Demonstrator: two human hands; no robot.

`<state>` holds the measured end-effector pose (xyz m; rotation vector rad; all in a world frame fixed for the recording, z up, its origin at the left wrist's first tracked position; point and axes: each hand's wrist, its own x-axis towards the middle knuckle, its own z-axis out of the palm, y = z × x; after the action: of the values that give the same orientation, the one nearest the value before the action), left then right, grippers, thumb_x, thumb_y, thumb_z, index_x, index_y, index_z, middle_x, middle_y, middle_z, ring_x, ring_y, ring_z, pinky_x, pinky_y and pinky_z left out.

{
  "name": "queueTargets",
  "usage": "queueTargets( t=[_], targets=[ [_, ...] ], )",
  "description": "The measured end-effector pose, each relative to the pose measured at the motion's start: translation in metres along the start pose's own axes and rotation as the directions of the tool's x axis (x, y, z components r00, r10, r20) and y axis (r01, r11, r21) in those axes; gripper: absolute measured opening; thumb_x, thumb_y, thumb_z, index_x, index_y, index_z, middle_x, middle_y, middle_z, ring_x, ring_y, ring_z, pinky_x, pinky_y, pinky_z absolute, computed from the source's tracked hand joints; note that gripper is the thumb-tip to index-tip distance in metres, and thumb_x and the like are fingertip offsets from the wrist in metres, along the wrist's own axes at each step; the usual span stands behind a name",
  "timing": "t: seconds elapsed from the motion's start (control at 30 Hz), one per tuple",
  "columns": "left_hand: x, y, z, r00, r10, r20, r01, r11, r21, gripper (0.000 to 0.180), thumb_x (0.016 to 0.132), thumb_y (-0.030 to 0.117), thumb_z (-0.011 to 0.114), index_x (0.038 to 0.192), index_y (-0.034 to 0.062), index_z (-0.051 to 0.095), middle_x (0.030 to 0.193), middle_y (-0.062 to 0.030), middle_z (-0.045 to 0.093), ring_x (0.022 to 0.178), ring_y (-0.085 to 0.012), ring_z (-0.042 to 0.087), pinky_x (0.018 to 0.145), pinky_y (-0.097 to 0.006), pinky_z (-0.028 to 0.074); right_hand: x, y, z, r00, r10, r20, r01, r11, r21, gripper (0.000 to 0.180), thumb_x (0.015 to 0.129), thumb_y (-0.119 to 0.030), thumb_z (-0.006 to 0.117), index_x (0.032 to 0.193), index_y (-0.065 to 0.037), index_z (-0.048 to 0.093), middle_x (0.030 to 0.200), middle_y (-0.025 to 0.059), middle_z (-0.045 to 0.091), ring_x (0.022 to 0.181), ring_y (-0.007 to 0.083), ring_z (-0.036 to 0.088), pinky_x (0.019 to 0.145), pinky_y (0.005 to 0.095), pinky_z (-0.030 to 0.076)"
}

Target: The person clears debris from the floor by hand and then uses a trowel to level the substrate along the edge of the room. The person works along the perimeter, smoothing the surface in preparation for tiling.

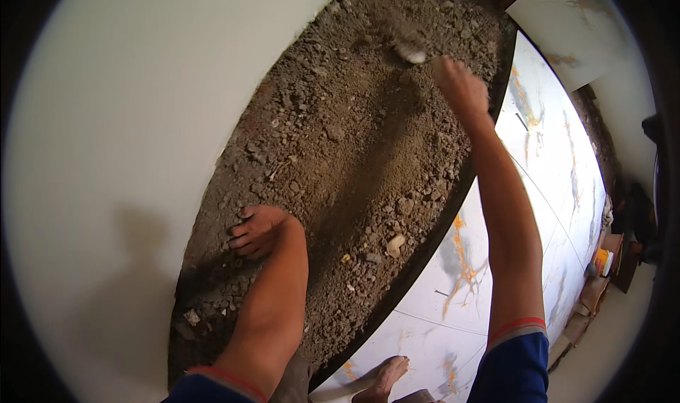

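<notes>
My left hand [256,229] rests flat on a strip of brown soil and rubble [354,141], fingers bent and slightly apart, with nothing in it. My right hand [459,84] reaches far forward over the same soil, closed in a fist. A short grey-white tool end [409,49] sticks out from the fist to the left just above the soil. It is too blurred to tell what kind of tool it is. Small stones [394,244] lie scattered between my two arms.
A white wall [127,134] borders the soil on the left. Glossy white floor tiles with orange and grey veins [545,162] lie on the right. My bare foot [386,375] stands on a tile. A small yellow-white container [602,261] and clutter sit at the right edge.
</notes>
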<state>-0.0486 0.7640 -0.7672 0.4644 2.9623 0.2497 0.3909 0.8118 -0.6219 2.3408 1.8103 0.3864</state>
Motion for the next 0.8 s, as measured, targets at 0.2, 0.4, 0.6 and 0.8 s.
queueTargets(
  t=[0.2,0.4,0.6,0.8],
  targets=[
    [0.012,-0.015,0.023,0.996,0.024,-0.087,-0.02,0.999,0.05,0.052,0.099,0.04,0.05,0.134,0.0018,0.055,0.147,-0.0231,0.049,0.134,-0.0443,0.05,0.11,-0.063,0.041,0.042,-0.007,0.023,0.989,-0.051,-0.137,0.091,0.949,0.303,0.036,0.11,-0.034,0.054,0.142,-0.019,0.051,0.106,0.0108,0.072,0.066,0.025,0.071,0.05,0.0383,0.057],
    [0.001,0.004,0.003,0.983,0.033,-0.181,-0.01,0.992,0.122,0.053,0.099,0.041,0.05,0.134,0.0015,0.055,0.147,-0.0232,0.048,0.134,-0.0443,0.049,0.11,-0.063,0.041,0.122,0.003,0.018,0.99,0.138,-0.019,-0.134,0.984,0.12,0.036,0.11,-0.031,0.053,0.144,-0.019,0.055,0.099,0.0152,0.074,0.078,0.0261,0.076,0.051,0.0366,0.059],
    [0.003,0.002,0.005,0.988,0.056,-0.141,-0.044,0.995,0.087,0.053,0.099,0.041,0.05,0.135,0.0013,0.054,0.147,-0.0233,0.048,0.134,-0.0443,0.049,0.11,-0.063,0.041,0.126,-0.012,0.037,0.952,-0.184,-0.244,0.258,0.911,0.322,0.027,0.113,-0.028,0.049,0.137,-0.018,0.057,0.092,0.0108,0.071,0.054,0.0127,0.059,0.035,0.0223,0.043],
    [0.002,0.0,0.004,0.987,0.07,-0.146,-0.058,0.995,0.083,0.054,0.099,0.041,0.05,0.135,0.0011,0.054,0.147,-0.0235,0.048,0.134,-0.0442,0.048,0.11,-0.063,0.04,0.153,-0.009,0.025,0.996,0.02,-0.09,-0.012,0.996,0.087,0.028,0.114,-0.03,0.044,0.134,-0.016,0.057,0.085,0.01,0.07,0.06,0.0187,0.067,0.041,0.0296,0.052]
  ],
)
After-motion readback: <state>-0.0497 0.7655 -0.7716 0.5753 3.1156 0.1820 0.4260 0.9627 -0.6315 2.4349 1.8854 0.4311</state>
